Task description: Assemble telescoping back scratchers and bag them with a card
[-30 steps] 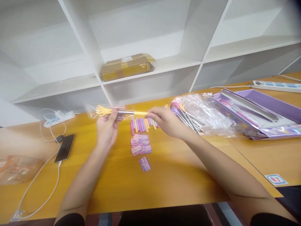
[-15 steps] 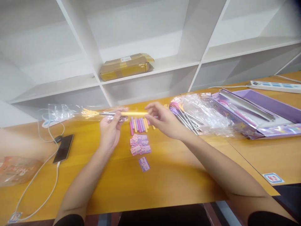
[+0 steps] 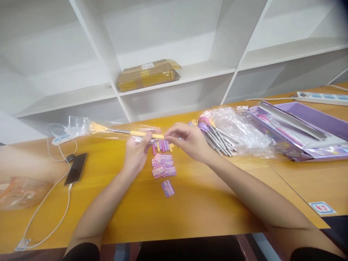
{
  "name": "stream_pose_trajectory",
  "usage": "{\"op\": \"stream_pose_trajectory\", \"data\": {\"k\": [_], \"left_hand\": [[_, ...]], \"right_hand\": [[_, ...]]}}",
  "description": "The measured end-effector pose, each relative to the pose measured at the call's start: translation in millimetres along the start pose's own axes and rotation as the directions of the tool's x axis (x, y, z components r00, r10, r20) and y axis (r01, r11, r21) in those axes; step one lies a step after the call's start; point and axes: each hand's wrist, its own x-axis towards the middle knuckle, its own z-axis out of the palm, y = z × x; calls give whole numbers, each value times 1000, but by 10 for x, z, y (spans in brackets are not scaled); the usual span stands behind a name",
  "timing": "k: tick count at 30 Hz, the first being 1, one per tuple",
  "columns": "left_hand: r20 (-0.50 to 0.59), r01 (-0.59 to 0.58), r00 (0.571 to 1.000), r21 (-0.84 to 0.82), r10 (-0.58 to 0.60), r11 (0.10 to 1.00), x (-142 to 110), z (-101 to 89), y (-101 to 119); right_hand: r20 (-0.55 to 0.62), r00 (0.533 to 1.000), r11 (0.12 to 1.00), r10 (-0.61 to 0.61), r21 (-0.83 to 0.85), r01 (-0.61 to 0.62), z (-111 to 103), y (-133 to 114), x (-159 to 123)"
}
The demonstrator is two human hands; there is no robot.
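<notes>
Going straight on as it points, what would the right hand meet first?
Probably the yellow handle: the right hand is at or touching its end, though depth is hard to judge.

Single cam, head-worn. Looks forward and down over both forearms (image 3: pixel 107 203) from the desk's (image 3: pixel 206 210) near side. Left hand (image 3: pixel 136 154) and right hand (image 3: pixel 190 143) sit mid-frame, fairly near; white shelving (image 3: pixel 165 36) fills the top, farther back. Slight roll: shelf lines climb rightward. Wide coverage.
</notes>
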Motion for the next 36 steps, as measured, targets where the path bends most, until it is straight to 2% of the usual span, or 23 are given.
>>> {"op": "stream_pose_trajectory", "data": {"k": [2,4,8,13,16,18,20,22,24,26,29,32,34,36], "left_hand": [[27,26,999,-2,-26,1000,-26,25,-1],[38,57,998,-3,-57,998,-39,36,7],[69,122,990,8,-123,992,-43,29,25],[84,140,987,14,-140,990,-45,13,60],[107,132,985,28,-135,991,-42,4,124],[130,117,984,50,-123,992,-37,-10,182],[133,115,984,55,-121,992,-27,-31,236],[135,142,980,47,-147,989,-14,-56,274],[160,189,968,42,-193,981,4,-79,287],[204,230,951,43,-234,972,21,-98,273],[242,237,940,39,-239,971,39,-115,219],[258,218,940,53,-225,974,41,-114,156],[254,225,938,73,-236,972,36,-99,121],[236,236,939,93,-251,967,32,-77,91]], "right_hand": [[7,995,994,-99,-53,99,16,6,-8],[-12,989,985,-149,-85,148,27,10,-14],[-68,984,977,-167,-143,156,45,15,-31],[-126,978,974,-164,-180,140,92,-1,-78],[-83,990,990,-114,-93,106,108,18,-92],[12,990,990,-142,-2,142,92,49,-83],[130,963,971,-237,59,231,54,79,-62],[208,913,935,-350,25,353,5,100,-37],[219,862,865,-457,-119,488,-37,110,-18],[209,806,747,-554,-302,592,-62,117,-11],[234,730,587,-642,-463,664,-66,129,-17],[248,704,543,-665,-487,685,-57,130,-21],[257,706,558,-660,-461,690,-47,113,-18],[267,734,613,-625,-414,673,-30,86,-17]]}}
